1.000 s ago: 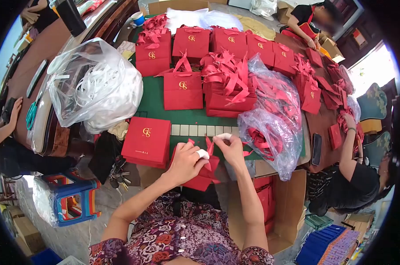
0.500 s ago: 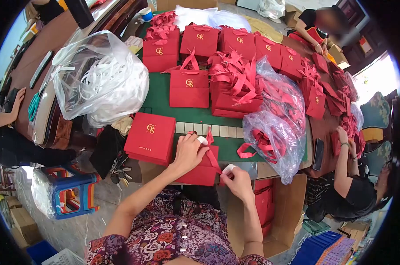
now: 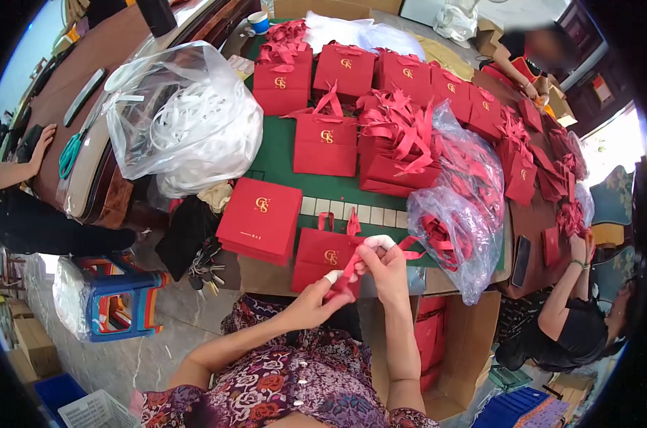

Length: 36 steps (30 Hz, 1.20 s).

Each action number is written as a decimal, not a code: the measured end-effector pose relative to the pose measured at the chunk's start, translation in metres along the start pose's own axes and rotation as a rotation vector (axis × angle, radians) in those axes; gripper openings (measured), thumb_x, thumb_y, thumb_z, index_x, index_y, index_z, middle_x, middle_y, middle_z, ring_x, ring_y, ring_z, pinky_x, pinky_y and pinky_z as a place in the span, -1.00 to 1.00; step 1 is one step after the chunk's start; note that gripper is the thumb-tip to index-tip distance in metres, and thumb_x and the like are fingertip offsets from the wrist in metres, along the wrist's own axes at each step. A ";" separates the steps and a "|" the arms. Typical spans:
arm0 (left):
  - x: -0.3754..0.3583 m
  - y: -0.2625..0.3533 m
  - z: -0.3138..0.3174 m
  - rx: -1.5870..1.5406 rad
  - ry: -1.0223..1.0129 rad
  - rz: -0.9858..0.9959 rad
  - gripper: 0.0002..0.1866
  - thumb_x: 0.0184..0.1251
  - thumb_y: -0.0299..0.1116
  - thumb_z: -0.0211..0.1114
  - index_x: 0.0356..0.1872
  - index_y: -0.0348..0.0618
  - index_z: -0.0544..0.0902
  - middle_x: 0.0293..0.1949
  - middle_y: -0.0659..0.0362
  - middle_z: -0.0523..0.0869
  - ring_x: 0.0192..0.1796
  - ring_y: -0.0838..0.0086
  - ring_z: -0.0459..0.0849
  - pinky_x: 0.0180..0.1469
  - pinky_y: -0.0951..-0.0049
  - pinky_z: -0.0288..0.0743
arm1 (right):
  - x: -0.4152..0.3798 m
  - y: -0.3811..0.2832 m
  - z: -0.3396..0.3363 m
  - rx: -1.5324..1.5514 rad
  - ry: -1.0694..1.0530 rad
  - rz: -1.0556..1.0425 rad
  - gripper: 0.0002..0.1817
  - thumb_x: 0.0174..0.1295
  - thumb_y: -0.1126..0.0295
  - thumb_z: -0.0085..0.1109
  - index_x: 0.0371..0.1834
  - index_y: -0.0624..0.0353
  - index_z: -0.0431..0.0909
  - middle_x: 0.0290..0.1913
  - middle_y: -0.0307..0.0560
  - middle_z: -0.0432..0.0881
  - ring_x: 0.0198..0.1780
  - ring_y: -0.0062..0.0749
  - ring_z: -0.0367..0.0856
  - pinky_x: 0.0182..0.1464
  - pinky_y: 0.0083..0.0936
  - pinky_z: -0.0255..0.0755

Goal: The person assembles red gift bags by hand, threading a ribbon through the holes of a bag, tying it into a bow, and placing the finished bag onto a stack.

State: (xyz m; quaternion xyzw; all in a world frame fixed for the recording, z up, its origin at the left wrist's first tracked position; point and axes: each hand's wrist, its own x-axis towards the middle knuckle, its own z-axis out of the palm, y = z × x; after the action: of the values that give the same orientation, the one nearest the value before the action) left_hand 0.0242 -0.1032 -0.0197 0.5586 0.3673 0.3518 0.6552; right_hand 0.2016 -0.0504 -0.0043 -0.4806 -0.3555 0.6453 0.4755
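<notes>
A red paper gift bag (image 3: 312,264) with a gold monogram lies at the table's near edge, two ribbon loops standing at its top. Over its right side, a red ribbon (image 3: 350,271) runs down between my two hands. My right hand (image 3: 385,269) pinches the ribbon's upper part; a white wrap covers one fingertip. Lower and to the left, my left hand (image 3: 315,303) is closed on the ribbon's lower part, also with a white-wrapped fingertip. Left of the bag lies a stack of flat red bags (image 3: 259,217).
Several finished-looking red bags (image 3: 326,145) stand farther back on the green mat (image 3: 277,146). A clear plastic bag of red ribbon (image 3: 455,239) lies right, a bag of white ribbon (image 3: 188,121) left. A cardboard box (image 3: 466,349) stands below. Other people work at both sides.
My left hand has left the bag's top and moved down toward my right hand. The right hand has risen with the ribbon. The bag's monogram now shows, and the whole view has shifted.
</notes>
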 end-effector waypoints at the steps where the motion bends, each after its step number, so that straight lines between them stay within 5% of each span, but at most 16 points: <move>1: -0.006 -0.009 -0.003 -0.011 0.004 -0.049 -0.64 0.58 -0.42 0.04 0.30 -0.29 0.39 -0.07 0.15 0.66 0.00 0.51 0.64 0.12 0.46 0.49 | 0.001 0.001 0.001 0.004 0.038 -0.041 -0.91 0.35 0.52 0.24 -0.17 0.20 0.52 -0.33 -0.22 0.66 -0.41 -0.63 0.62 -0.38 -0.69 0.50; 6: -0.022 -0.015 -0.023 -0.005 0.030 -0.230 -0.72 0.60 -0.41 0.01 0.19 -0.31 0.47 -0.31 0.21 0.65 -0.21 0.55 0.63 -0.07 0.53 0.51 | -0.011 0.007 -0.017 -0.140 0.124 -0.012 -0.85 0.31 0.48 0.31 -0.16 0.20 0.52 -0.32 -0.23 0.65 -0.37 -0.66 0.62 -0.34 -0.67 0.52; 9: -0.021 -0.015 -0.032 0.550 0.108 -0.043 -0.79 0.52 -0.40 0.13 0.01 -0.23 0.66 -0.29 0.20 0.67 -0.24 0.57 0.63 -0.14 0.53 0.50 | -0.021 0.023 -0.025 -0.499 0.251 -0.125 -0.79 0.26 0.47 0.37 -0.15 0.25 0.52 -0.35 -0.19 0.65 -0.40 -0.58 0.61 -0.36 -0.60 0.50; 10: -0.020 -0.015 -0.034 0.515 0.154 -0.026 -0.82 0.45 -0.39 0.23 -0.06 -0.21 0.71 -0.28 0.19 0.69 -0.28 0.58 0.64 -0.19 0.52 0.51 | -0.031 0.015 -0.016 -0.820 0.358 -0.250 -0.74 0.18 0.47 0.42 -0.15 0.24 0.53 -0.31 -0.09 0.65 -0.39 -0.47 0.61 -0.37 -0.55 0.49; 13: -0.011 -0.007 -0.035 0.290 0.207 -0.087 -0.81 0.41 -0.40 0.29 -0.04 -0.20 0.71 -0.29 0.20 0.71 -0.33 0.60 0.64 -0.25 0.53 0.51 | -0.045 -0.003 0.003 -1.038 0.321 -0.504 -0.73 0.13 0.49 0.45 -0.15 0.18 0.56 -0.21 -0.01 0.65 -0.35 -0.37 0.63 -0.38 -0.52 0.49; 15: -0.005 -0.001 -0.036 0.170 0.176 -0.196 -0.81 0.37 -0.45 0.34 -0.05 -0.22 0.67 -0.27 0.20 0.74 -0.35 0.61 0.66 -0.28 0.56 0.52 | -0.047 0.002 0.013 -0.978 0.051 -0.553 -0.64 0.08 0.50 0.46 -0.04 0.15 0.59 0.05 0.03 0.62 -0.09 -0.13 0.68 -0.12 -0.36 0.57; 17: 0.000 -0.005 -0.038 -0.148 0.163 -0.220 -0.81 0.36 -0.48 0.36 -0.06 -0.23 0.61 -0.28 0.19 0.75 -0.32 0.61 0.67 -0.26 0.58 0.55 | -0.044 0.002 0.027 -0.919 -0.126 -0.530 -0.62 0.08 0.47 0.46 -0.01 0.16 0.61 0.05 0.03 0.62 0.01 -0.04 0.65 0.01 -0.31 0.56; 22: 0.003 0.005 -0.045 -0.191 0.200 -0.277 -0.81 0.34 -0.46 0.39 -0.12 -0.24 0.57 -0.33 0.21 0.75 -0.34 0.63 0.67 -0.28 0.57 0.58 | -0.038 0.018 0.024 -0.911 -0.169 -0.445 -0.72 0.17 0.46 0.38 -0.04 0.14 0.66 -0.22 -0.09 0.66 -0.24 -0.14 0.71 -0.20 -0.34 0.59; 25: 0.004 0.011 -0.044 0.003 0.208 -0.241 -0.82 0.33 -0.45 0.40 -0.16 -0.27 0.59 -0.33 0.23 0.76 -0.32 0.62 0.68 -0.27 0.55 0.58 | -0.037 0.021 0.022 -0.938 -0.151 -0.420 -0.77 0.17 0.52 0.40 -0.09 0.18 0.70 -0.27 -0.08 0.69 -0.31 -0.27 0.71 -0.28 -0.46 0.58; 28: 0.009 0.014 -0.047 0.264 0.213 -0.098 -0.79 0.33 -0.41 0.40 -0.14 -0.30 0.61 -0.36 0.19 0.76 -0.35 0.51 0.72 -0.28 0.50 0.58 | -0.031 0.029 0.024 -0.881 -0.049 -0.406 -0.79 0.17 0.46 0.40 -0.12 0.16 0.69 -0.32 -0.09 0.67 -0.36 -0.18 0.69 -0.33 -0.38 0.55; 31: 0.023 0.027 -0.059 0.609 0.191 -0.004 -0.78 0.29 -0.42 0.38 -0.11 -0.30 0.63 -0.29 0.11 0.74 -0.28 0.29 0.73 -0.22 0.36 0.58 | -0.018 0.034 0.030 -0.800 0.065 -0.507 -0.81 0.19 0.52 0.39 -0.12 0.20 0.71 -0.33 -0.07 0.69 -0.41 -0.33 0.67 -0.36 -0.47 0.51; 33: 0.037 0.027 -0.068 1.075 0.330 0.228 -0.79 0.24 -0.43 0.36 -0.14 -0.30 0.66 -0.18 0.06 0.70 -0.12 0.11 0.64 -0.05 0.25 0.53 | -0.008 0.040 0.031 -0.837 0.108 -0.483 -0.82 0.17 0.51 0.39 -0.15 0.21 0.70 -0.32 -0.07 0.69 -0.42 -0.32 0.66 -0.36 -0.45 0.50; 36: 0.056 0.005 -0.079 1.337 0.278 0.253 -0.77 0.13 -0.45 0.27 -0.17 -0.27 0.64 -0.24 0.09 0.62 -0.04 0.19 0.53 0.04 0.26 0.42 | 0.007 0.054 0.036 -0.919 0.230 -0.547 -0.84 0.13 0.49 0.41 -0.21 0.17 0.70 -0.31 -0.08 0.67 -0.39 -0.27 0.65 -0.32 -0.44 0.51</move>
State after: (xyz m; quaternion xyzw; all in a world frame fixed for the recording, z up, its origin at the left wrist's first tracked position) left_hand -0.0179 -0.0162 -0.0286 0.8306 0.5178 0.1921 0.0716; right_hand 0.1515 -0.0594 -0.0458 -0.5962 -0.6587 0.2196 0.4030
